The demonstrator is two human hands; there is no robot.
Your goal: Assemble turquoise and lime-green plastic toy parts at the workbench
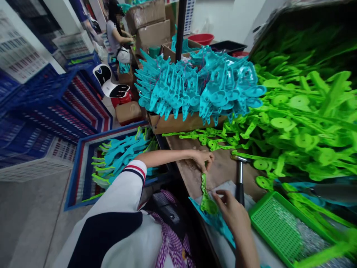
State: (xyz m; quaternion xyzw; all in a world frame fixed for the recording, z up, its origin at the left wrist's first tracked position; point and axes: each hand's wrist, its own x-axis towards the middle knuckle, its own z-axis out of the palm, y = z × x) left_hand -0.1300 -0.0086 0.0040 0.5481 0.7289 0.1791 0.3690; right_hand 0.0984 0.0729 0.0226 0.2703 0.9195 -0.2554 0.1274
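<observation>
A long green plastic part (204,186) with a round end stands out near the table's front edge. Its narrow end is pinched in the fingers of my left hand (202,159). The round end lies over a turquoise plastic part (220,225) at the edge. Close beside that round end is my right hand (232,208), thumb and forefinger brought near each other; whether something small sits between the fingertips is too small to make out. Just past my right hand lies a hammer (240,182) with a black handle and metal head.
A green basket (287,230) of small shiny pieces stands at the right. Green parts (304,111) heap up behind it. Bundled turquoise parts (195,85) rest on a carton. A blue crate (74,186) holds assembled parts at left. Another person (118,37) works farther back.
</observation>
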